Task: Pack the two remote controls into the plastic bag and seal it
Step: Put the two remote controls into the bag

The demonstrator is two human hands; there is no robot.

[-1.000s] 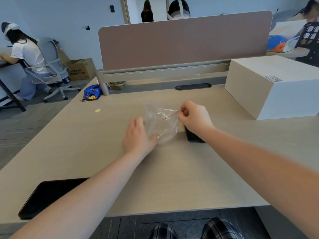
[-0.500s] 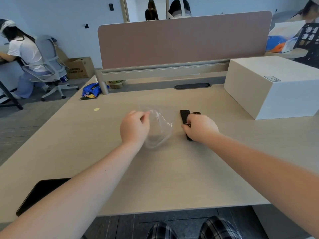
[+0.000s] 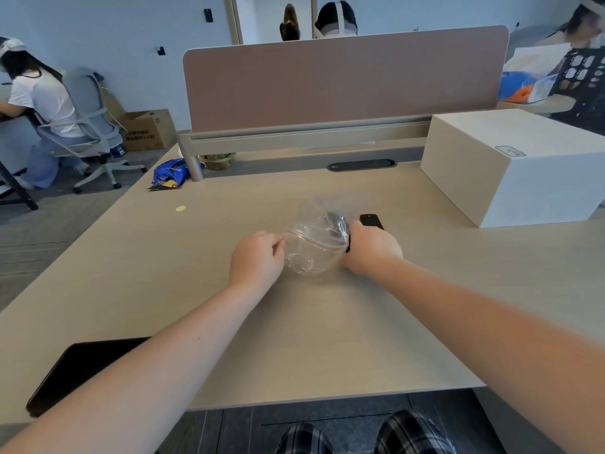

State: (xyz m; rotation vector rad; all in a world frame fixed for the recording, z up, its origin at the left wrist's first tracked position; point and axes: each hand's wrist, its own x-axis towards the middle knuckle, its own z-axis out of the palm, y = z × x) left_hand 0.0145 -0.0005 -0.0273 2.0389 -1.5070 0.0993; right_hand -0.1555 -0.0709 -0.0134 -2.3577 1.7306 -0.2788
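A clear plastic bag [image 3: 311, 253] with a red zip line sits at the middle of the desk. My left hand [image 3: 257, 258] pinches the left end of its mouth. My right hand [image 3: 371, 249] is closed around a black remote control [image 3: 335, 224], whose far end shows dark through the plastic at the bag's right side. A second black remote control [image 3: 371, 221] lies flat on the desk just beyond my right hand, partly hidden by it.
A large white box [image 3: 510, 172] stands at the right. A black tablet [image 3: 82, 365] lies at the near left edge. A pink divider panel [image 3: 343, 80] closes off the back. A blue snack bag [image 3: 170, 172] lies far left. Other people sit around.
My right hand has closed on one remote and brought it left to the bag. My left hand has turned the bag so its red zip line faces me.
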